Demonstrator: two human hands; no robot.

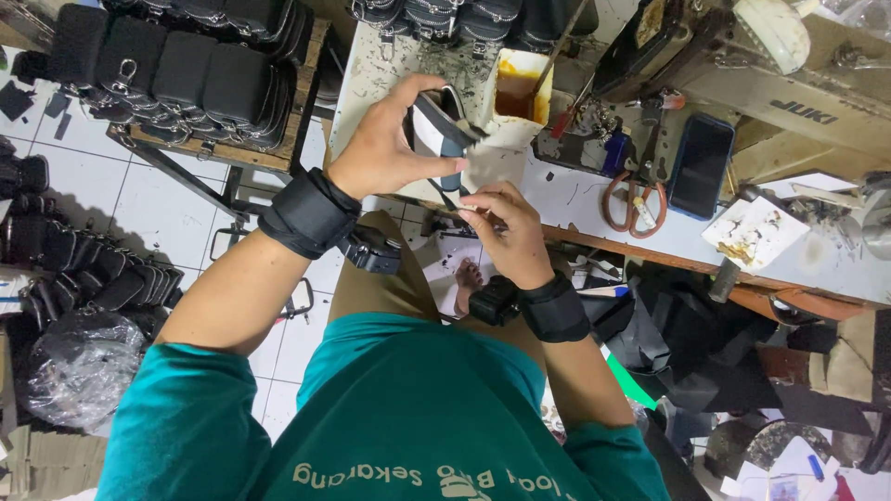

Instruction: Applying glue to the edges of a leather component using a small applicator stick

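Observation:
My left hand (385, 144) grips a small black-and-white pouch piece (438, 134) and holds it up over the near edge of the white workbench (594, 209). My right hand (506, 232) pinches the lower edge of the same piece, fingers closed on its black strip. Both wrists carry black bands with small black devices. Just beyond the piece stands a stained white glue tub (520, 97) with brown liquid and a brush handle in it.
Orange-handled scissors (634, 204) and a dark phone (701, 167) lie on the bench to the right, beside a sewing machine (789, 83). Rows of finished black pouches (186, 74) fill a rack at upper left. More pouches (65, 269) sit on the tiled floor at left.

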